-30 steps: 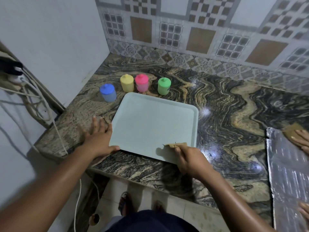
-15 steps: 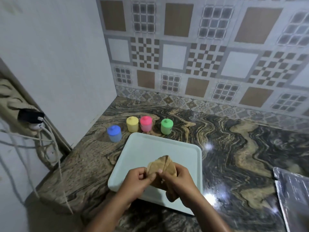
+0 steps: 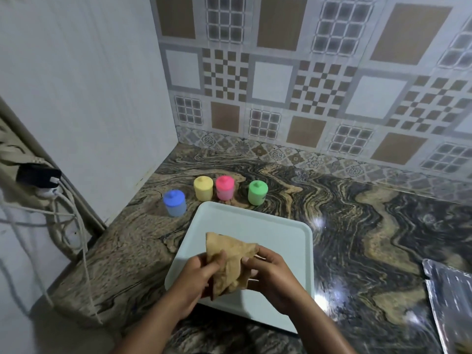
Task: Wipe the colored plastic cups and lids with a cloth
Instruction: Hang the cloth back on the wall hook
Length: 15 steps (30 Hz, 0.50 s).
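Cups, four of them and each capped in its own colour, stand in a loose row on the counter (image 3: pixel 357 226) beyond the far rim of the tray (image 3: pixel 281 231). The blue cup (image 3: pixel 174 203) is leftmost and a little nearer you. The yellow cup (image 3: pixel 203 188) and pink cup (image 3: pixel 224 187) stand just beside each other, and the green cup (image 3: pixel 257 192) stands apart to their right.

You hold the cloth (image 3: pixel 229 261) bunched above the near half of the tray. Your left hand (image 3: pixel 196 282) pinches its left side, thumb across the front. Your right hand (image 3: pixel 273 274) grips its right edge with curled fingers.

The side wall (image 3: pixel 89 98) closes in near the blue cup, and the counter's left edge runs down past the hanging cables (image 3: pixel 66 215). A strip of counter separates the row from the tiled backsplash (image 3: pixel 306 98). A broad stretch of counter lies between the green cup and the foil sheet (image 3: pixel 452 302).

Your hands and forearms cover part of the tray's near rim. The fingers behind the cloth are hidden. You cannot tell whether the cloth's lowest corner touches the tray, or whether the yellow and pink cups touch. The foil sheet is cut off at the right and bottom.
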Motion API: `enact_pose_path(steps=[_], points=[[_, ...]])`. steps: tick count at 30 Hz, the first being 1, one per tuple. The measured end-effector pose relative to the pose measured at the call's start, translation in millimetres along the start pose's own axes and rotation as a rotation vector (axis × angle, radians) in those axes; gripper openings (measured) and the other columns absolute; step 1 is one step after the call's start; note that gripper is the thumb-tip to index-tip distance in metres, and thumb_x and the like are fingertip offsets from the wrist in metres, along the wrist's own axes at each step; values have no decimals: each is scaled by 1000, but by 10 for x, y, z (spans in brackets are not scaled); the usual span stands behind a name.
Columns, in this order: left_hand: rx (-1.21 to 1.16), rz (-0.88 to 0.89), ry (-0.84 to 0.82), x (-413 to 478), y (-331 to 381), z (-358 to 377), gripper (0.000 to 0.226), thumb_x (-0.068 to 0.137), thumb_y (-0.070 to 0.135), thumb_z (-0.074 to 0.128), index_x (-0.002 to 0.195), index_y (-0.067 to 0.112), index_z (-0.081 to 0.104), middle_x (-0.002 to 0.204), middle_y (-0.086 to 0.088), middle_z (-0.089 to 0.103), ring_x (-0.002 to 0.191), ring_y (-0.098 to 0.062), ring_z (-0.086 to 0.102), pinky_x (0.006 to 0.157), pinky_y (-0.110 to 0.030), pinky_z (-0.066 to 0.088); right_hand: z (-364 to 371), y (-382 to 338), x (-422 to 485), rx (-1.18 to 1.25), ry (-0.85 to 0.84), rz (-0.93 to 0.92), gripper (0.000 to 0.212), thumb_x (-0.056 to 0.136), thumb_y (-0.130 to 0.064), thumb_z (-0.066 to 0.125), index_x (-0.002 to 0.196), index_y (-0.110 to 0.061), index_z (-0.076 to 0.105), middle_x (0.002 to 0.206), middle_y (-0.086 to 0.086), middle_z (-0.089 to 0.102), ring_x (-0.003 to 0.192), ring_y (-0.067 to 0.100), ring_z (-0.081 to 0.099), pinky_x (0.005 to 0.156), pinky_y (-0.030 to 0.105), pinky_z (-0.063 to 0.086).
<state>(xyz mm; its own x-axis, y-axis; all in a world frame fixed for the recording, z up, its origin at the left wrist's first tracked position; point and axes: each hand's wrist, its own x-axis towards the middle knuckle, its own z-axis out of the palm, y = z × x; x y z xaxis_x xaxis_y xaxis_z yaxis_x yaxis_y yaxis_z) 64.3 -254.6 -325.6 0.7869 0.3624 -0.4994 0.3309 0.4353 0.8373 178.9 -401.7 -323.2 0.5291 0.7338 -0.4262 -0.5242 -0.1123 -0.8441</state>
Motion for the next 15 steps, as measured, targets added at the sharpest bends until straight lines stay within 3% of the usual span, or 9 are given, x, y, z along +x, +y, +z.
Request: enact_pose_path(steps=[2,4,7,10,13,15], points=[[6,17,15,24,-113,-12,34,89,31,69,112,5,72,108,-17,76,106,-37,72,95,-50,57,51,-8,23,-4,32,27,22,96,-4,55,110,-6,72,88,12,69,75,27,63,76,48,59],[75,90,117,59,-155,-56,23,90,23,71,103,4,75,99,-15,78,101,-37,72,86,-42,61,103,-5,27,-52,94,47,14,95,-21,64,98,-11,72,81,7,66,70,23,62,65,36,53],[243,205,153,82,-121,-187,12,92,19,71,97,11,78,92,-5,80,95,-27,75,81,-34,61,193,46,44,-80,162,34,26,93,-36,73,86,-11,68,75,8,66,71,23,68,65,38,58],[357,264,148,57,-40,-314,9,93,18,71,90,14,79,86,-4,80,84,-19,76,76,-33,60,270,85,55,-106,189,-18,18,91,-23,77,89,-7,70,75,5,72,71,18,72,68,39,61],[444,300,189,61,21,-466,9,92,20,72,88,14,78,83,-4,79,79,-12,74,71,-27,56,255,89,89,-127,219,-43,11,92,-9,75,93,1,70,86,16,77,78,25,75,72,42,63],[419,287,214,71,46,-535,3,90,17,74,91,16,77,84,-3,79,82,-15,75,69,-25,56,190,91,113,-133,211,-50,10,92,0,72,101,4,70,90,20,77,82,27,75,73,41,63]])
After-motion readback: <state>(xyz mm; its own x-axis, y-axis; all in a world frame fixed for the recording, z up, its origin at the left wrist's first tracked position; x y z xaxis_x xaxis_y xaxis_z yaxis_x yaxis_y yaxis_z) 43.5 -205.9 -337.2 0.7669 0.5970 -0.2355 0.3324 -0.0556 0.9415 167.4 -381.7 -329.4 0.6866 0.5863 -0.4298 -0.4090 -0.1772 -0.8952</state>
